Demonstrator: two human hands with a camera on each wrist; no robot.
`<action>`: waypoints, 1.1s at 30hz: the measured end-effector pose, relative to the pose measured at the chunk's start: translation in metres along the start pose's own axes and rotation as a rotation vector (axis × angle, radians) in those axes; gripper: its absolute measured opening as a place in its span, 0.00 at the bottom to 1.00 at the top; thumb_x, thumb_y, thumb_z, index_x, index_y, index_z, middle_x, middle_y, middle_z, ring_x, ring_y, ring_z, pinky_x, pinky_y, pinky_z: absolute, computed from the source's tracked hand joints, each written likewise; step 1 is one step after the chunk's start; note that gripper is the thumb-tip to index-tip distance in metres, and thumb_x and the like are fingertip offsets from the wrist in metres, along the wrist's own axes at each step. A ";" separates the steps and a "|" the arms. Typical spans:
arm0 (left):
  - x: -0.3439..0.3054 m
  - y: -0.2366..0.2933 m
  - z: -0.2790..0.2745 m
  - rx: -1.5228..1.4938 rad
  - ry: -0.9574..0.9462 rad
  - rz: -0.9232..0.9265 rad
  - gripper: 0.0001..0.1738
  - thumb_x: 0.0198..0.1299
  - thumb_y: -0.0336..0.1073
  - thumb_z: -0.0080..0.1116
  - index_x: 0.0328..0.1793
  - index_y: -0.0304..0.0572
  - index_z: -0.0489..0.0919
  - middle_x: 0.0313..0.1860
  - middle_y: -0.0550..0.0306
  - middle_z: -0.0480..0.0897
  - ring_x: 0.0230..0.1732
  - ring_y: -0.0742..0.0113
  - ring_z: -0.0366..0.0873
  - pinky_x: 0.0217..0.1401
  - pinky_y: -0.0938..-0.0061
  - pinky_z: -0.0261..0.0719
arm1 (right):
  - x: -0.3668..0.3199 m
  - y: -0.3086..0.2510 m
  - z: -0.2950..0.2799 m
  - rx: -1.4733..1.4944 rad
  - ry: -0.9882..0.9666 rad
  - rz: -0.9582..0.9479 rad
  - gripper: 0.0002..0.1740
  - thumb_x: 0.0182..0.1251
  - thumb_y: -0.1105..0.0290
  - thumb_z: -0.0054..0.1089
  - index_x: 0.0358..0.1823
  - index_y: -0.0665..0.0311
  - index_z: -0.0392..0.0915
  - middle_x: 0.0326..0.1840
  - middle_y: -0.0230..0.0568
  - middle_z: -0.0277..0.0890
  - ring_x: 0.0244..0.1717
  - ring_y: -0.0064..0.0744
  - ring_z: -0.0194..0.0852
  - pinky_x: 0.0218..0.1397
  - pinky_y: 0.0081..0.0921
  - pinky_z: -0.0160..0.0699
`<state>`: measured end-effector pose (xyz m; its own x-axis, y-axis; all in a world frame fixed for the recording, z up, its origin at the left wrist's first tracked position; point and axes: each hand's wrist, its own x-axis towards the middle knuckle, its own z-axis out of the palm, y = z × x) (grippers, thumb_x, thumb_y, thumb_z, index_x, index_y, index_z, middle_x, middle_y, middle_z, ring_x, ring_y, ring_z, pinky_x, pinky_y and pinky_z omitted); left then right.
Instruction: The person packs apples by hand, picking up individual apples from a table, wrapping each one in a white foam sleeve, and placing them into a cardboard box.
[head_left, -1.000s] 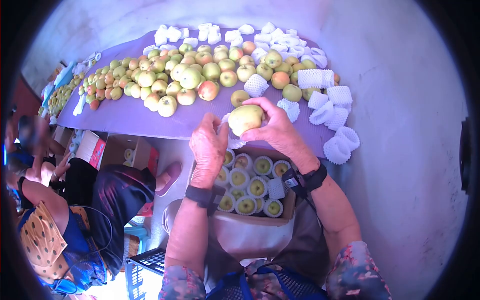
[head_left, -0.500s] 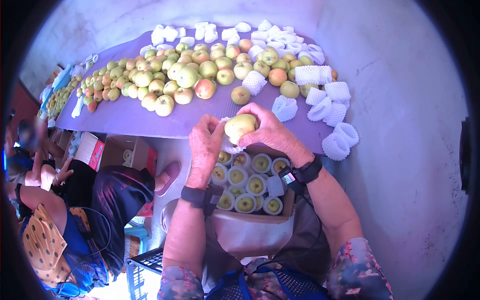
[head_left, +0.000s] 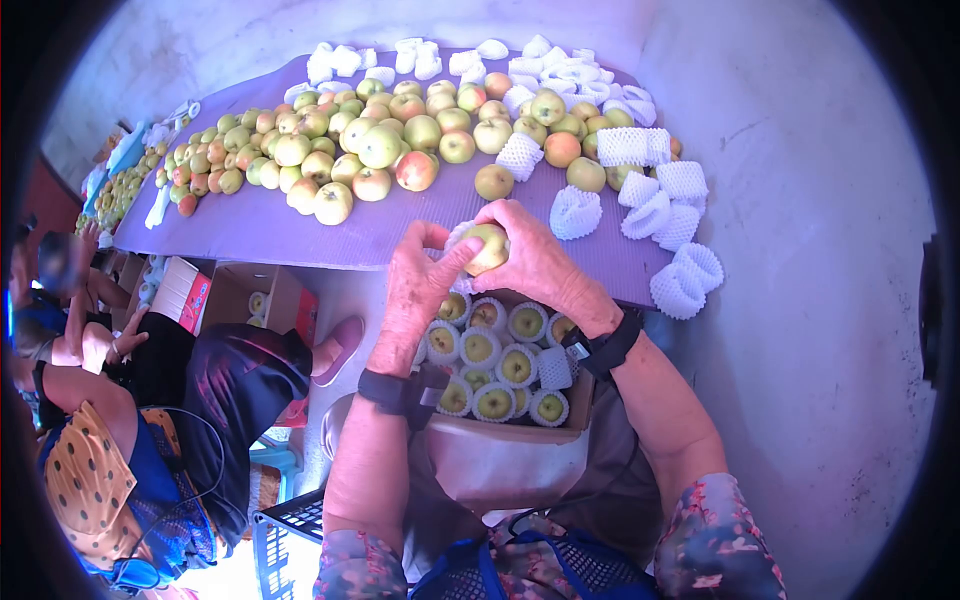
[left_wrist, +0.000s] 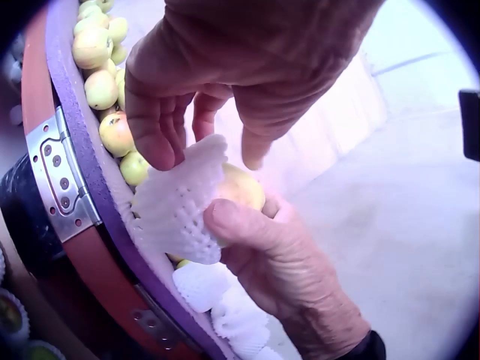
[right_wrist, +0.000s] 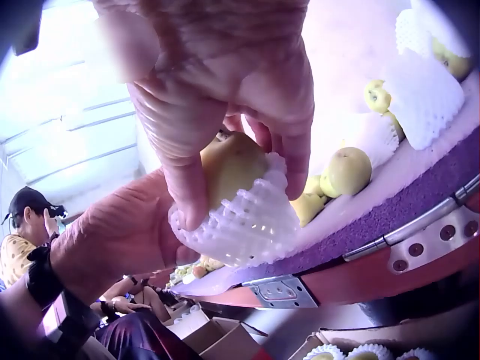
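In the head view, a yellow-green apple (head_left: 487, 249) is between both hands over the table's front edge. A white foam net sleeve (right_wrist: 241, 229) wraps its lower part in the right wrist view, the apple's top bare. My right hand (head_left: 540, 258) grips the apple and sleeve from the right, its thumb pressing the sleeve in the left wrist view. My left hand (head_left: 415, 280) holds the sleeve from the left, fingertips at its edge, thumb against the apple. Below the hands stands a cardboard box (head_left: 560, 434) of apples in foam nets (head_left: 494, 403).
A heap of loose apples (head_left: 380, 145) covers much of the purple-topped table (head_left: 400, 235). Foam sleeves (head_left: 687, 280) lie at its right and back. A wall (head_left: 800, 250) rises on the right. At left sits another person (head_left: 90, 470) near more boxes (head_left: 250, 280) and a black crate (head_left: 290, 520).
The apple has moved in between the hands and against the sleeve, so less of it shows. The left thumb has come over onto it. The right hand has shifted slightly left.
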<state>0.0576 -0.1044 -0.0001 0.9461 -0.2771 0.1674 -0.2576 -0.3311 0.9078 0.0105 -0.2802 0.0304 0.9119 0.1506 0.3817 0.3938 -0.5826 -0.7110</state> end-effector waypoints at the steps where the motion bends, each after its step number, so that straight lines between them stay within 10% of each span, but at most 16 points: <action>1: 0.000 0.002 -0.001 0.014 -0.028 -0.005 0.31 0.55 0.51 0.71 0.52 0.32 0.76 0.42 0.49 0.80 0.26 0.72 0.76 0.21 0.78 0.74 | 0.000 0.001 0.000 0.001 0.000 -0.028 0.34 0.39 0.70 0.79 0.48 0.63 0.68 0.46 0.49 0.71 0.51 0.52 0.72 0.55 0.41 0.73; 7: -0.002 0.009 -0.004 -0.098 -0.177 -0.018 0.45 0.49 0.57 0.74 0.65 0.33 0.71 0.47 0.48 0.79 0.36 0.68 0.80 0.27 0.76 0.78 | -0.001 0.002 0.003 -0.063 0.002 -0.134 0.34 0.38 0.72 0.78 0.49 0.63 0.69 0.47 0.48 0.70 0.52 0.52 0.72 0.58 0.43 0.73; 16: -0.012 0.028 -0.007 -0.405 -0.198 -0.065 0.40 0.55 0.49 0.70 0.68 0.34 0.69 0.53 0.51 0.79 0.53 0.65 0.77 0.56 0.72 0.75 | -0.001 0.006 -0.018 0.277 -0.006 -0.013 0.39 0.45 0.71 0.77 0.62 0.66 0.70 0.55 0.45 0.77 0.55 0.37 0.76 0.61 0.33 0.75; 33: -0.013 0.026 0.000 -0.345 -0.156 -0.084 0.45 0.49 0.44 0.67 0.73 0.34 0.64 0.56 0.48 0.76 0.50 0.62 0.77 0.48 0.73 0.78 | 0.001 0.031 -0.017 0.398 -0.012 0.247 0.21 0.50 0.79 0.62 0.49 0.69 0.82 0.41 0.36 0.81 0.44 0.26 0.78 0.50 0.25 0.78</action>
<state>0.0382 -0.1093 0.0218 0.9131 -0.4047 0.0506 -0.0743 -0.0429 0.9963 0.0214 -0.3116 0.0185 0.9842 0.0563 0.1678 0.1766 -0.2506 -0.9519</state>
